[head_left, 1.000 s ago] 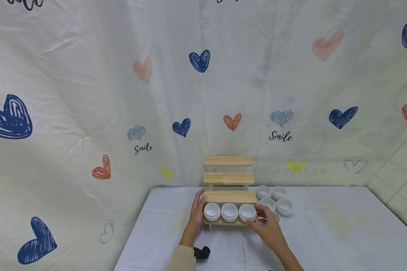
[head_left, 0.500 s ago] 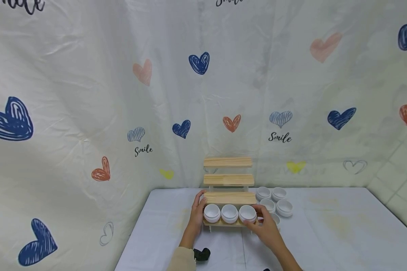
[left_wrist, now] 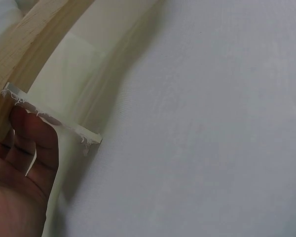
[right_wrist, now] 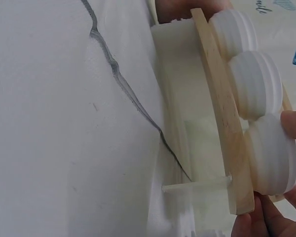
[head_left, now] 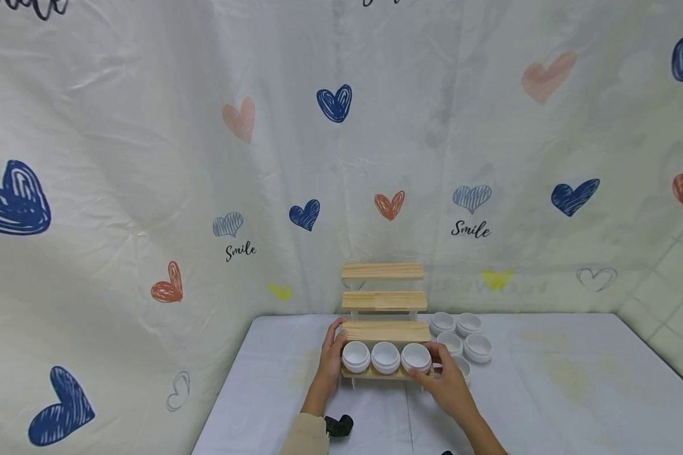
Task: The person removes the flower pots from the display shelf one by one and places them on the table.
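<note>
Person's at the tabletop [head_left: 546, 392] w/ both hands on a 4-tier wooden stand [head_left: 385, 331]. Three white jars sit in a row on its lowest shelf [head_left: 375, 375], mouths up. R hand [head_left: 446, 379] has the right-end jar [head_left: 416, 359] pinched: thumb on its near side, other fingers round the outer/far side. From the R wrist view, some fingertips also reach the shelf's end, right by the jar's base. The jar's btwn thumb & fingers, base at shelf level. Mid jar [head_left: 385, 358] & left-end jar [head_left: 355, 357] are clear of the R fingers.

L hand [head_left: 331, 357] grips the stand's left side; L wrist view shows its fingers [left_wrist: 42, 136] curled, tips up at the wooden shelf's edge next to a pale leg strip [left_wrist: 54, 114]. Left-end jar's just beside that hand, approx. level w/ it.

Five more white jars [head_left: 477, 348] are grouped on the tabletop, R of the stand. Heart-print curtain [head_left: 341, 164] behind; small black item [head_left: 339, 426] by the L cuff.
</note>
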Tool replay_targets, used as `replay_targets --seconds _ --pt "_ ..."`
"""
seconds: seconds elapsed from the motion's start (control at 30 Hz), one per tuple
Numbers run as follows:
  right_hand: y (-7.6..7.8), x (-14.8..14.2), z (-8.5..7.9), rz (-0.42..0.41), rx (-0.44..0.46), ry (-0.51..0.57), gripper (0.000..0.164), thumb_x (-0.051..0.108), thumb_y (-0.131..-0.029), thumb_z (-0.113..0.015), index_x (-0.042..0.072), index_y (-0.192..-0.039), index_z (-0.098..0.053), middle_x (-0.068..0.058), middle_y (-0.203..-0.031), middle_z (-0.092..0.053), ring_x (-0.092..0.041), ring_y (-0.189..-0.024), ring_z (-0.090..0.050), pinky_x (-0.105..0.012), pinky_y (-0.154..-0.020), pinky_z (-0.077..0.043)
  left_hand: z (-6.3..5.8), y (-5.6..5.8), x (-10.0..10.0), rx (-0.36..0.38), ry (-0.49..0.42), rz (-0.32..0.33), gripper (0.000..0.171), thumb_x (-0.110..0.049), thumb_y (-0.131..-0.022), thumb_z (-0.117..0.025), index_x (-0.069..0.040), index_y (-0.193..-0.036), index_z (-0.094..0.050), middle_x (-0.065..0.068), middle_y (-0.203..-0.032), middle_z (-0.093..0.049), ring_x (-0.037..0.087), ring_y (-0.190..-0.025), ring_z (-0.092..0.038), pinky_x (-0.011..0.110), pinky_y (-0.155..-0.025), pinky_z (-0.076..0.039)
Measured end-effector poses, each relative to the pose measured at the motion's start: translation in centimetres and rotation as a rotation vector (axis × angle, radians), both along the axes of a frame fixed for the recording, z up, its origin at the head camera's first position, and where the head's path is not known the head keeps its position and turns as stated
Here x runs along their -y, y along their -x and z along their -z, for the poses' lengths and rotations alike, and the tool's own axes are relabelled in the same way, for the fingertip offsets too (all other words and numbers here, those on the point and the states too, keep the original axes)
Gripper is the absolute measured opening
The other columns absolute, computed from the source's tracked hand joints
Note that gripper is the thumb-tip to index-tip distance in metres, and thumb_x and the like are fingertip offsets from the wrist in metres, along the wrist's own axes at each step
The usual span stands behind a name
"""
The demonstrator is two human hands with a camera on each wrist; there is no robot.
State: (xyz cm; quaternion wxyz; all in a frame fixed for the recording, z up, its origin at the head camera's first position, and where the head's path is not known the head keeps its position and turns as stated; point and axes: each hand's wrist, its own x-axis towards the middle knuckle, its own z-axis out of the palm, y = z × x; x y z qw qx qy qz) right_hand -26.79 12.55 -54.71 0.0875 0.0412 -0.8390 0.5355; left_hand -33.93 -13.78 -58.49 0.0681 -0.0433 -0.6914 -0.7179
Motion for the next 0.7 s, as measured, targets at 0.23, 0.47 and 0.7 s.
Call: replay_targets --seconds 0.23,0.47,0.7 --pt "-0.29 -0.06 0.01 -0.007 -0.006 0.004 0.065 0.023 -0.083 -0.086 0.007 -0.135 -0.051 -0.011 -0.129 -0.062 -0.025 -0.117 -0.057 -0.034 -0.092 -0.044 0.13 0.13 -0.04 -0.009 0.017 -0.007 0.051 -0.039 -0.108 -0.046 -0.017 -0.154 -0.043 0.009 -0.151 -0.052 0.018 -0.133 -0.047 0.041 -0.111 -0.034" --pt "-0.50 -0.16 0.21 -0.023 -0.035 0.020 0.065 0.021 -0.081 -0.087 0.008 -0.135 -0.052 -0.011 -0.130 -0.062 -0.027 -0.119 -0.058 -0.039 -0.092 -0.045 -0.02 0.07 -0.11 0.006 0.003 -0.006 0.052 -0.040 -0.107 -0.048 -0.018 -0.154 -0.043 0.008 -0.152 -0.052 0.019 -0.134 -0.047 0.041 -0.113 -0.032" --pt "-0.94 -0.23 0.18 -0.030 -0.057 0.026 0.067 0.017 -0.080 -0.087 0.008 -0.136 -0.051 -0.011 -0.132 -0.063 -0.028 -0.122 -0.058 -0.038 -0.091 -0.046 -0.13 0.10 -0.18 0.011 0.005 -0.016 0.051 -0.039 -0.107 -0.048 -0.017 -0.153 -0.044 0.009 -0.152 -0.052 0.021 -0.136 -0.046 0.042 -0.114 -0.031"
